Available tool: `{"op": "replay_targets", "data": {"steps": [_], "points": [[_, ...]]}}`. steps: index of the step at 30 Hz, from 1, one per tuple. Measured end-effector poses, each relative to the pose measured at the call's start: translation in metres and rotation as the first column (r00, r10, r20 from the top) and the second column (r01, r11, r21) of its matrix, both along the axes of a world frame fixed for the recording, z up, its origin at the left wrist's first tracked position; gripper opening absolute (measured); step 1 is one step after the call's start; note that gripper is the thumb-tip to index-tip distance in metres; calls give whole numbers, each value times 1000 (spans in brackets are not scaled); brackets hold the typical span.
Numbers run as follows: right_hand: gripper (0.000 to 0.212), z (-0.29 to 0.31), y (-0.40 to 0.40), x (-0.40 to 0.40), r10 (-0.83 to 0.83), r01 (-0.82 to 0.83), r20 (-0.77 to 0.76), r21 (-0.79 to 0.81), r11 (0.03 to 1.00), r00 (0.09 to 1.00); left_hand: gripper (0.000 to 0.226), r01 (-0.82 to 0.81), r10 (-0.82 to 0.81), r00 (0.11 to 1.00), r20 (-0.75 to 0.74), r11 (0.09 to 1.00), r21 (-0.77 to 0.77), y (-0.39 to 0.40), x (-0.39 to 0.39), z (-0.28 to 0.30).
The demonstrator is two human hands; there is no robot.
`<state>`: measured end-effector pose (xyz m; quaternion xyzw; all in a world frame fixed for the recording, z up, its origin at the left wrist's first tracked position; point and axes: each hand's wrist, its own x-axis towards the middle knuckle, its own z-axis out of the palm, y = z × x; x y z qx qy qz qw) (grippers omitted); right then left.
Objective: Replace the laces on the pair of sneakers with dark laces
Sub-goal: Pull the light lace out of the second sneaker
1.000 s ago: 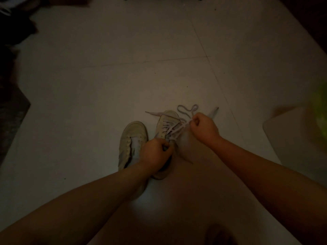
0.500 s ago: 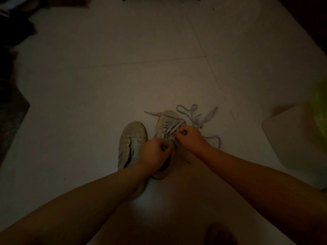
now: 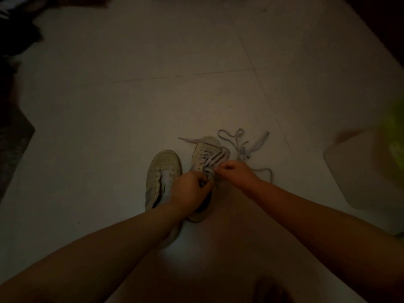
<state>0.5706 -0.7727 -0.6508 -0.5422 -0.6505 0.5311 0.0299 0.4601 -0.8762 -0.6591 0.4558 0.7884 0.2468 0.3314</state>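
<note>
The left hand (image 3: 192, 189) grips the right sneaker (image 3: 206, 158) beside the left sneaker (image 3: 162, 169), while the right hand (image 3: 237, 173) pinches its pale lace (image 3: 255, 145).

The light is too dim to tell what the left hand (image 3: 190, 189) closes on; its curled fingers cover the mouth of the right sneaker (image 3: 205, 171), and the heel end below that grip sinks into shadow. Beside it, the right hand (image 3: 235, 172) hides the lace (image 3: 240, 145) where its fingertips meet the eyelets. The left sneaker (image 3: 161, 176), just left of the grip, loses its heel under the forearm. Far right of the grip, a green blur (image 3: 393, 136) is cut by the edge.
</note>
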Motion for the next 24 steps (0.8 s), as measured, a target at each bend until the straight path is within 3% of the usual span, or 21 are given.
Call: {"op": "replay_targets", "data": {"steps": [3,6,9,13,16,21,24], "points": [[14,2,7,0,-60,56,32,98,994,998,21,6,-6,1000,5,1000,-1,0,0,0],[15,2,25,7,-255,246,32,180,952,966,21,4,-4,1000,18,1000,-6,0,0,-2],[18,0,34,12,-360,351,29,164,922,932,21,4,-4,1000,-3,1000,-11,0,0,-1],[30,12,14,6,-160,163,42,-72,984,986,21,5,-5,1000,-10,1000,-5,-1,0,-2],[19,17,5,1,-45,47,12,-186,981,999,18,-12,12,1000,-14,1000,-1,-1,0,-2],[24,9,12,-3,7,-6,120,-13,1000,993,19,-8,8,1000,-17,1000,-14,0,0,-1],[25,2,36,4,-183,156,172,160,975,968,21,0,0,1000,11,1000,-2,0,0,-3]]}}
